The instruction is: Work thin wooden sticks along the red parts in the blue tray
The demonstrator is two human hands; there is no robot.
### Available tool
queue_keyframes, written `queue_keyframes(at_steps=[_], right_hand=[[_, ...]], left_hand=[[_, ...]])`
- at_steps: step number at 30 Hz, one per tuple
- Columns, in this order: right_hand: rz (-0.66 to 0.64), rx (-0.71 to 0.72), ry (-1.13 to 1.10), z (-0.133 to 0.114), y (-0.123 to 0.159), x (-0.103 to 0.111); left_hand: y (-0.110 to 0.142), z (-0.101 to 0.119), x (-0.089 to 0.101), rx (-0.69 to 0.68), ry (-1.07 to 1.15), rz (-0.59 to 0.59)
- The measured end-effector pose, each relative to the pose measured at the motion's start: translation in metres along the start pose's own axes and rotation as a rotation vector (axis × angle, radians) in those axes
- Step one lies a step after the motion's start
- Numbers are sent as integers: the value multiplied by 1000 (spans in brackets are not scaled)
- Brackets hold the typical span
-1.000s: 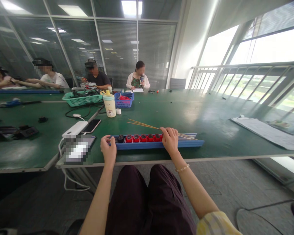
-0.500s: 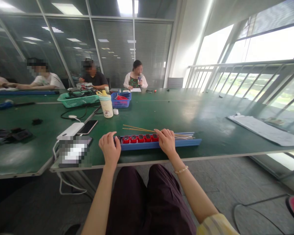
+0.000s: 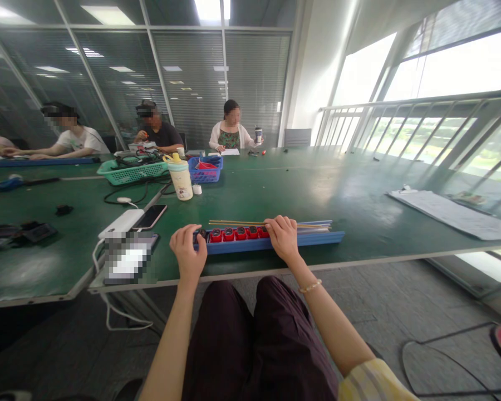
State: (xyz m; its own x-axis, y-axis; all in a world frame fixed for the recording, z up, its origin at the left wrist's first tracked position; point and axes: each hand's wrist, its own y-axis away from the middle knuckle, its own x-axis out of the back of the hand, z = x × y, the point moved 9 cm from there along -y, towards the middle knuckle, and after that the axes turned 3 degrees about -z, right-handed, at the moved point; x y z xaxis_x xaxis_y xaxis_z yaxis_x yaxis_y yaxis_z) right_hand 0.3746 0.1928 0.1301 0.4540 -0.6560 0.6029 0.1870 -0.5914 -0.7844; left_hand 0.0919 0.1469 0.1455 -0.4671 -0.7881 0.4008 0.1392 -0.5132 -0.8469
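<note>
Sticks (image 3: 236, 223) pinched in right grip (image 3: 283, 238), left grip (image 3: 187, 249) pinching black block (image 3: 202, 233), cup (image 3: 181, 179) print illegible

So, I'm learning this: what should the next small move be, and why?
Perhaps ease the thin sticks down with the right hand: they run lengthwise along the red pieces in the blue tray, ends showing past the hand on both sides, and the left hand is at the tray's left end.

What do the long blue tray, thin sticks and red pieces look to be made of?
Long blue tray: probably plastic, satin; its walls are evenly coloured, painted metal possible.
Thin sticks: likely bamboo or wood, from their tan colour and straightness; finish unclear.
Red pieces: perhaps plastic, from their bright, even colour; too small to judge finish.
</note>
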Motion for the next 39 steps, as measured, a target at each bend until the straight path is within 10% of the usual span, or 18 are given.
queue_keyframes(at_steps=[39], right_hand=[[37,2,-142,9,1,0]], left_hand=[[-2,4,-12,1,82,-83]])
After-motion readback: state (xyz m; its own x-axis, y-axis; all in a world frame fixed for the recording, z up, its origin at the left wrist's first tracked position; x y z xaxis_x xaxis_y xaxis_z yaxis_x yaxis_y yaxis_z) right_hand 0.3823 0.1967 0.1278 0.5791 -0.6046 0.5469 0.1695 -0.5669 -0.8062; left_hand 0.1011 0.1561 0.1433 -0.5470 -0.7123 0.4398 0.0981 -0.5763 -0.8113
